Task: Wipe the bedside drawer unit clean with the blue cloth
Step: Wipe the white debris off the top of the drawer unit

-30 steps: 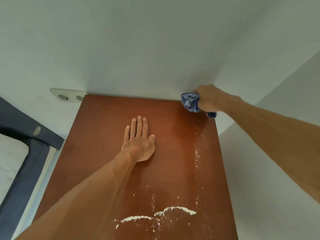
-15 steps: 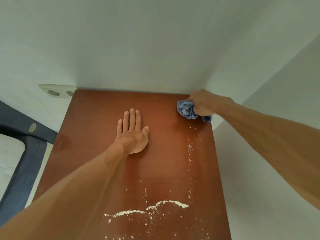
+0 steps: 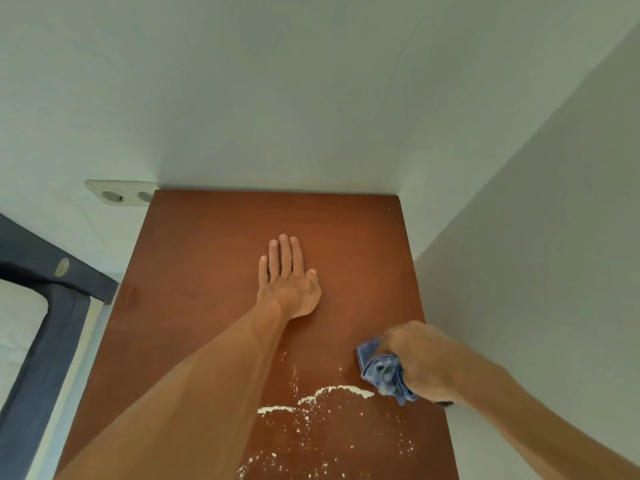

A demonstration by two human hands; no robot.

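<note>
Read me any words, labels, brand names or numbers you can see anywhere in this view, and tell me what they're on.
None: there is no readable text in this view.
The wall socket, the round metal disc on the bed frame, the blue cloth and the drawer unit top show no legible writing.

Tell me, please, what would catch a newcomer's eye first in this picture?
The white powder scattered across the near part of the brown top stands out most, with a thick line of it just left of the blue cloth. The right hand grips that bunched cloth at the top's right edge. The left hand lies flat, fingers together, in the middle of the top, where the wood looks clean.
</note>
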